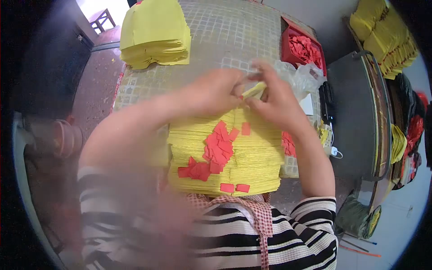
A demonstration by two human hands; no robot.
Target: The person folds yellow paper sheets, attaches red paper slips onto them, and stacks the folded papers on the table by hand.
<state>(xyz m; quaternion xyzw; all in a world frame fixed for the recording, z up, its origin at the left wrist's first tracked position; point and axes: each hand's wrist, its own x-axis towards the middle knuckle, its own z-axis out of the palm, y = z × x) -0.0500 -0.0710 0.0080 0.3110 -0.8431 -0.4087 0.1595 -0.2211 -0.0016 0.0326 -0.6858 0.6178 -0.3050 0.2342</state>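
Note:
A folded edge of yellow paper (pixel 254 91) is raised between my two hands, with a bit of red at its left end. My left hand (pixel 223 90) is closed at that end, its fingers partly smeared by motion. Closed around the other end is my right hand (pixel 276 100), thumb below and fingers above. Right under both hands lies a wide stack of yellow paper (pixel 256 155), layered edges facing up. Red paper slips (pixel 219 148) are piled loosely on it. Single slips lie apart, one (pixel 245 128) near my right thumb and two by the front edge.
A tall yellow paper stack (pixel 155 29) stands at the table's back left. To the back right are a red box (pixel 306 49) of red slips and a clear plastic bag (pixel 308 78). More red slips (pixel 288 144) lie beside my right forearm. A grey panel (pixel 353 117) borders the right.

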